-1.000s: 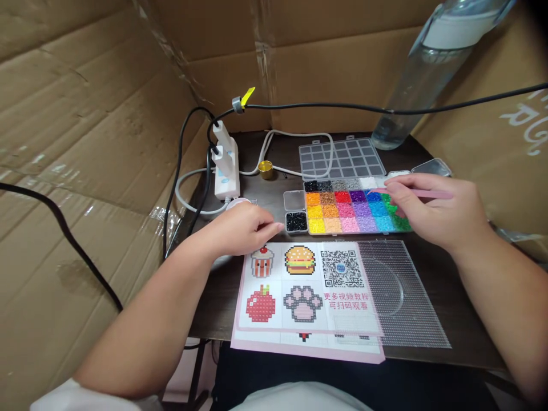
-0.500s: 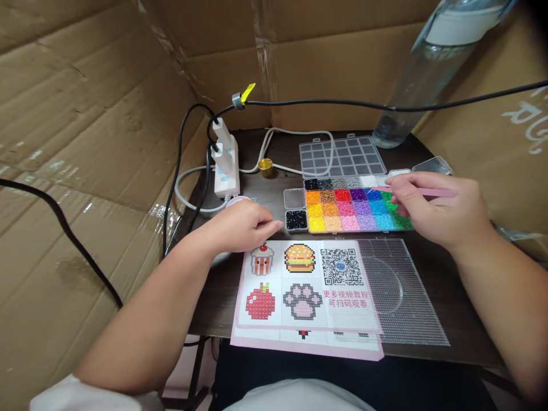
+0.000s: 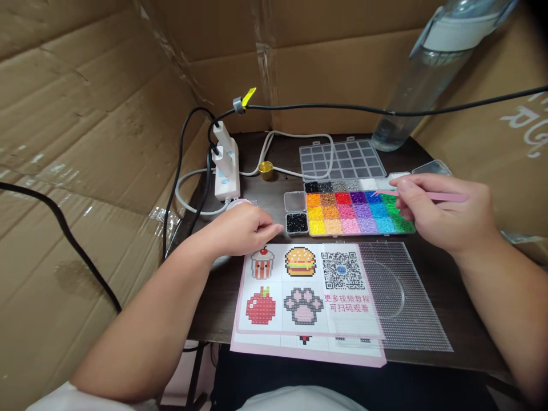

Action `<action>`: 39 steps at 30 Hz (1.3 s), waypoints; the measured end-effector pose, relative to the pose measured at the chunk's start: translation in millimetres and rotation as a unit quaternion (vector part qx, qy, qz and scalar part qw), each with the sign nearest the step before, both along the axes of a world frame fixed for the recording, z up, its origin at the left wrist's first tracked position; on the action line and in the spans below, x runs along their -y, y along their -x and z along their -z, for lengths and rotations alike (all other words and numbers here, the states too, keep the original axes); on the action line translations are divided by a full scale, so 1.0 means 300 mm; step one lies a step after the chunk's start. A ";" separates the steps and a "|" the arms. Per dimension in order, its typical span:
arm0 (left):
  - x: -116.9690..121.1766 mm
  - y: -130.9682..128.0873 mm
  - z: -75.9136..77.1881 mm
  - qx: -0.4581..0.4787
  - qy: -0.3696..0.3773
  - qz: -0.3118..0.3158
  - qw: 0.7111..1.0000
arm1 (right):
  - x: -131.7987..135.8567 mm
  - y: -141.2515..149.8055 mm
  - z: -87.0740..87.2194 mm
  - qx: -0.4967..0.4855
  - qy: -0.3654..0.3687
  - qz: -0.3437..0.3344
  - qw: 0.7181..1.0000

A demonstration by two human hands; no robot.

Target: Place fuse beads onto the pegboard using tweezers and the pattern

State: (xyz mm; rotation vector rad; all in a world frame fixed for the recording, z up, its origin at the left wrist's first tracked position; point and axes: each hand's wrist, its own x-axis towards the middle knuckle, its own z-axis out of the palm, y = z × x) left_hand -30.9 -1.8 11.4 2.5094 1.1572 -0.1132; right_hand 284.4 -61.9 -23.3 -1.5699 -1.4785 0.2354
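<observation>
My right hand (image 3: 445, 208) grips pink tweezers (image 3: 440, 196), their tips pointing left over the blue beads of a divided bead box (image 3: 362, 234). Small beads sorted by colour fill its compartments. On the left, my left hand (image 3: 248, 229) rests with curled fingers beside a small open case of black beads (image 3: 297, 222); the undersides of those fingers are hidden. Below the hands lies a pattern sheet (image 3: 302, 260) showing a cupcake, a burger, an apple, a paw and a QR code. A clear pegboard (image 3: 422, 319) overlaps its right side.
The bead box's clear lid (image 3: 342, 158) lies open behind it. A white power strip (image 3: 226, 177), a grey cable and a small gold tin (image 3: 266, 170) stand at the back. A water bottle (image 3: 398, 114) leans at the right. A black cable (image 3: 321, 107) crosses above; cardboard walls surround the table.
The right hand has shifted slightly right with the tweezers, whose tips now sit over the blue beads. The left hand stays in place. The view has tilted a little.
</observation>
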 end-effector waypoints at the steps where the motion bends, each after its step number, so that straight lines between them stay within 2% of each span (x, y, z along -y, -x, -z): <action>1: 0.000 0.002 0.001 0.001 0.000 0.002 1.000 | 0.000 0.000 0.000 -0.004 0.000 0.000 1.000; 22: -0.001 0.008 0.006 -0.009 0.010 -0.005 1.000 | 0.001 -0.003 0.011 0.015 -0.008 -0.015 1.000; 27: -0.002 0.018 0.004 -0.045 0.077 -0.022 0.996 | 0.001 -0.002 0.009 0.019 0.013 -0.005 1.000; 30: -0.003 0.027 0.003 -0.077 0.112 -0.012 0.991 | 0.003 0.000 0.007 0.023 0.020 0.001 1.000; 39: 0.010 0.020 -0.012 -0.123 0.123 -0.008 0.985 | 0.005 0.002 0.013 0.039 0.038 0.016 0.998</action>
